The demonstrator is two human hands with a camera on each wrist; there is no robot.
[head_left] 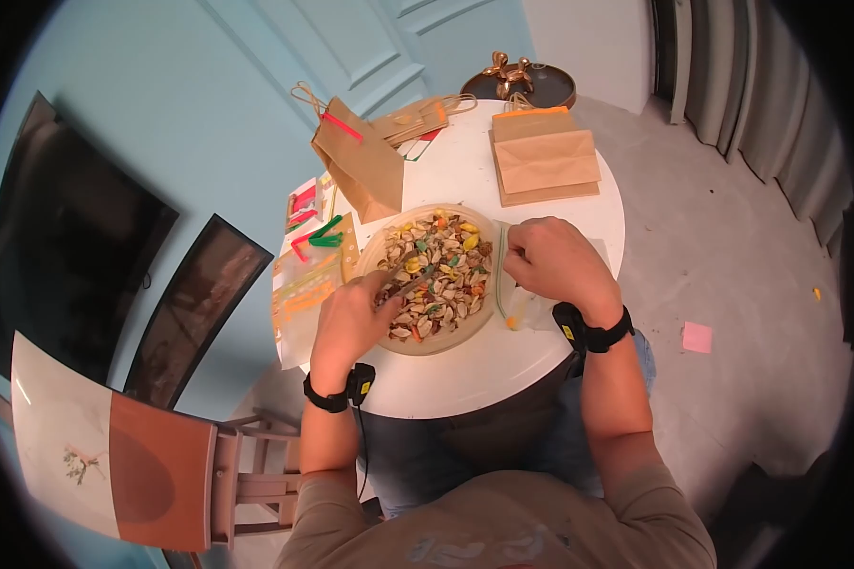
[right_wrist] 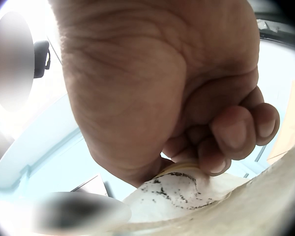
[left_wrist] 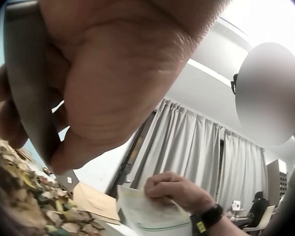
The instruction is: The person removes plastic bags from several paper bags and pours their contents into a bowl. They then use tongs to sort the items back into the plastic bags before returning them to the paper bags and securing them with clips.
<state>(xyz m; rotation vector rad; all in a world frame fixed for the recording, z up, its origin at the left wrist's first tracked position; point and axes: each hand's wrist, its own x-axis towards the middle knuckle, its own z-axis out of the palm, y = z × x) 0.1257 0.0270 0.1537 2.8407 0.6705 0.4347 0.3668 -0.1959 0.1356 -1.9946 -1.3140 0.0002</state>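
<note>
A round, shallow tray [head_left: 381, 334] on the white table holds potpourri [head_left: 446, 284] of pale dried petals with yellow, green and orange bits. My left hand [head_left: 349, 318] grips metal tongs [left_wrist: 27, 73], whose tips point down into the potpourri. At the tray's right side my right hand [head_left: 558, 261] pinches the top edge of a clear zip bag [left_wrist: 162, 216]. Small dark specks show on the bag [right_wrist: 174, 194] in the right wrist view. An orange piece [head_left: 512, 322] lies at its lower end in the head view.
Kraft paper bags stand behind the tray, one at the left [head_left: 361, 166] and one at the right [head_left: 546, 166]. Green ties [head_left: 327, 235] and flat packets [head_left: 304, 294] lie left of the tray. A dark round stand [head_left: 550, 87] bears a copper balloon-dog figure [head_left: 510, 71] beyond the table.
</note>
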